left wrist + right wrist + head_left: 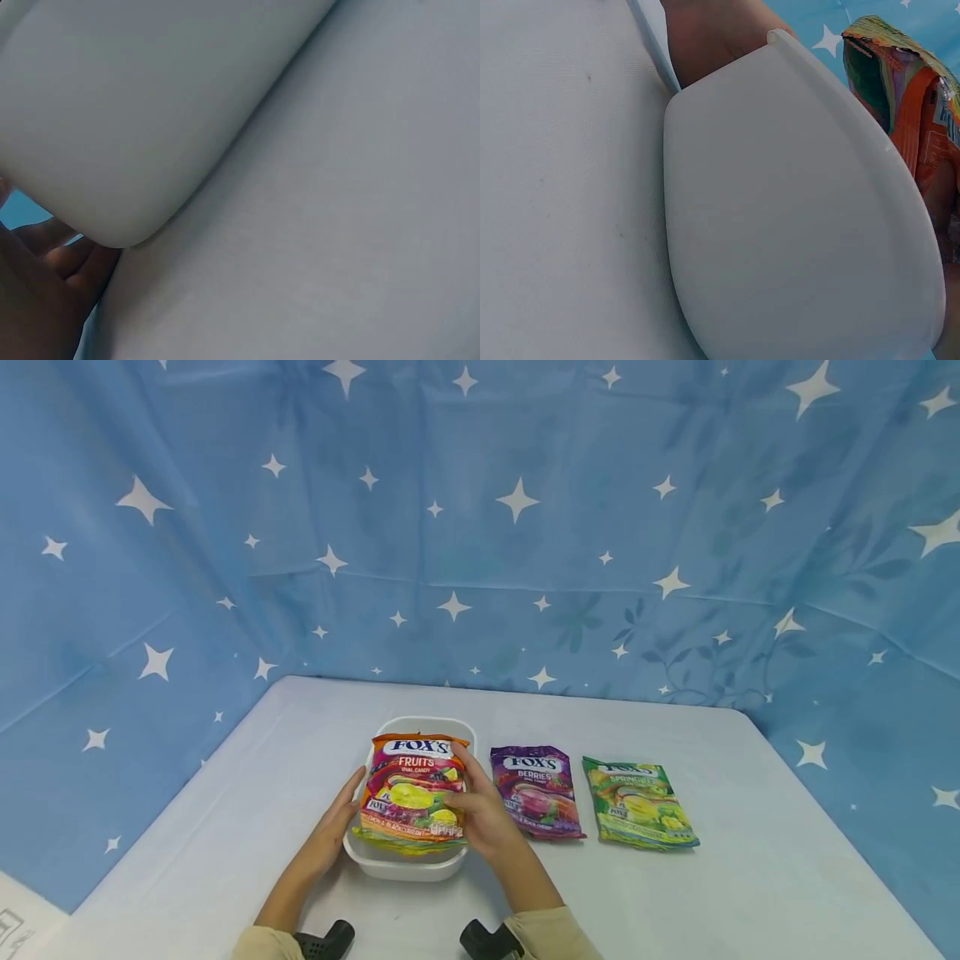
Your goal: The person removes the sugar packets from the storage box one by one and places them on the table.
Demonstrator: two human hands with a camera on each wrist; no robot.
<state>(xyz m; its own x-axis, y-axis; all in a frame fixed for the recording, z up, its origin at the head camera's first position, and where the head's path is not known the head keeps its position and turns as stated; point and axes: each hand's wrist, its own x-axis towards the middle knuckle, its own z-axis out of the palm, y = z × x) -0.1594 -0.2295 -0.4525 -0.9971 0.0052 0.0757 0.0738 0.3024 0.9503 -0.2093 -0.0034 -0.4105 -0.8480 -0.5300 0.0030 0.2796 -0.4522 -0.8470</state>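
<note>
A white plastic tub (408, 870) stands on the table, its outer wall (157, 112) filling much of the left wrist view. Over its opening, my right hand (486, 814) grips an orange and red bag of Fox's Fruits candy (412, 785) by its right side, thumb across the front. The bag hides most of the tub's inside, and a yellow-green edge shows below it. My left hand (330, 833) rests along the tub's left side with fingers extended. In the right wrist view, the tub wall (795, 195) covers the middle, with the bag (915, 127) beyond its rim.
A purple bag of Fox's Berries candy (536, 793) lies just right of the tub. Further right lies a green Fox's candy bag (639, 803). The white tabletop (787, 860) meets a blue star-patterned cloth (517, 552) behind and at both sides.
</note>
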